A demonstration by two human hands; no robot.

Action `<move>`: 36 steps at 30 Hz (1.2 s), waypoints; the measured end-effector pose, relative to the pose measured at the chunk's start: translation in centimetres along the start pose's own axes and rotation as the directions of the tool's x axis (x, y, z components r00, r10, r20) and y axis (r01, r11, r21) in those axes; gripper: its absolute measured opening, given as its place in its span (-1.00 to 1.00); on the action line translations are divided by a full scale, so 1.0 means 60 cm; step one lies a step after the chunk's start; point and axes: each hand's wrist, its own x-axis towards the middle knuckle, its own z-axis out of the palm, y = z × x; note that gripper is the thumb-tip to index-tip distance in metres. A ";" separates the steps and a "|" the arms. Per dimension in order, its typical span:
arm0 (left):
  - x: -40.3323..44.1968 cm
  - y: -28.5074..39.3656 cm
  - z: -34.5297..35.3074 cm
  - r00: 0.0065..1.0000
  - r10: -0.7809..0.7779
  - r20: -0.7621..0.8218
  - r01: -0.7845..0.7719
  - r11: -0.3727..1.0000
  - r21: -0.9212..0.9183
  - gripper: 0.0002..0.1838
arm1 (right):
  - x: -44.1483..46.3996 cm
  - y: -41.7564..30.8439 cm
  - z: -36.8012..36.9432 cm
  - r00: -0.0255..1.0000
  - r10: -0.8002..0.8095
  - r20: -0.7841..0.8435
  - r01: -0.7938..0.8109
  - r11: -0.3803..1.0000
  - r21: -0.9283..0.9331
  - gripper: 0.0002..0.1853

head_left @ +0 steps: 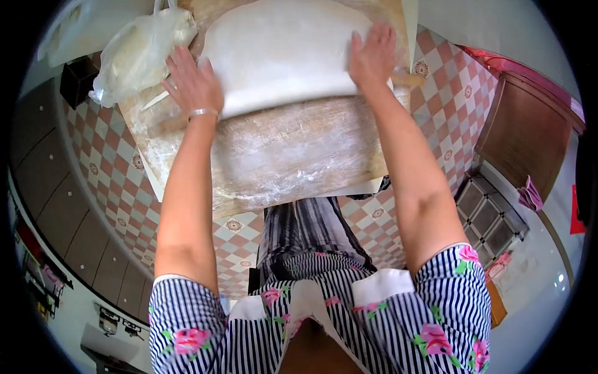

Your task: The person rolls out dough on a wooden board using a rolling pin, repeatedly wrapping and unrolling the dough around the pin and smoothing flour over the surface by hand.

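A wide, pale sheet of dough (280, 50) lies on a floured wooden board (299, 149). Its near edge looks thick and rounded, and the end of a wooden rolling pin (408, 80) sticks out at the right, blurred. My left hand (194, 82) is at the dough's left edge, palm down with fingers spread, a bracelet on the wrist. At the right edge my right hand (374, 56) is palm down too, fingers extended and slightly blurred. Neither hand is wrapped round anything; the contact under the palms is hidden.
A translucent plastic bag (143, 53) with pale contents rests on the board's upper left corner. A dark box (78, 81) stands beyond it. Tiled floor (445, 93) surrounds the board, with a brown wooden panel (526, 131) and a metal-framed rack (489, 209) at the right.
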 end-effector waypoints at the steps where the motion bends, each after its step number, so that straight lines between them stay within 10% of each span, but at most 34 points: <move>1: 0.009 0.019 -0.011 1.000 -0.023 0.018 0.022 0.999 0.032 -0.32 | -0.005 -0.035 0.015 1.000 0.023 0.005 -0.023 0.999 -0.049 -0.25; 4: -0.153 0.098 0.006 0.973 -0.021 0.230 -0.045 0.960 0.276 -0.37 | -0.175 -0.213 0.016 0.939 -0.304 0.163 0.300 0.953 0.054 -0.27; 9: -0.068 0.089 -0.011 0.973 0.147 0.180 -0.148 0.989 -0.009 -0.40 | -0.089 -0.238 0.022 0.917 -0.399 -0.031 0.400 0.910 0.114 -0.32; 16: -0.122 0.047 -0.046 0.923 0.132 0.361 -0.196 0.969 0.147 -0.39 | -0.123 -0.080 -0.034 0.906 -0.329 0.268 0.338 0.941 0.012 -0.27; 20: -0.041 0.017 -0.016 0.984 0.080 0.162 -0.085 0.996 0.027 -0.38 | -0.019 -0.020 0.002 0.989 -0.136 0.054 0.138 0.990 -0.036 -0.25; 24: -0.140 -0.006 -0.052 0.916 0.052 0.397 -0.114 0.984 0.134 -0.37 | -0.088 0.042 -0.037 0.980 -0.125 0.152 0.146 0.981 -0.130 -0.27; 30: -0.107 0.091 0.017 0.998 0.037 0.044 -0.036 0.999 -0.019 -0.39 | -0.016 -0.085 0.016 0.996 0.019 -0.082 -0.005 0.985 0.170 -0.29; 31: -0.109 0.126 0.021 1.000 0.021 -0.010 -0.021 0.999 -0.050 -0.39 | -0.089 -0.133 0.014 0.991 -0.095 0.090 0.078 0.980 0.181 -0.31; 32: -0.156 0.165 -0.018 0.900 0.040 0.433 0.000 0.996 -0.091 -0.41 | -0.156 -0.165 0.009 0.945 -0.203 0.256 0.151 0.966 0.209 -0.33; 36: -0.051 0.166 -0.008 0.960 0.223 0.168 -0.217 0.975 -0.050 -0.43 | -0.082 -0.164 0.011 0.959 -0.282 0.013 0.276 0.947 0.166 -0.31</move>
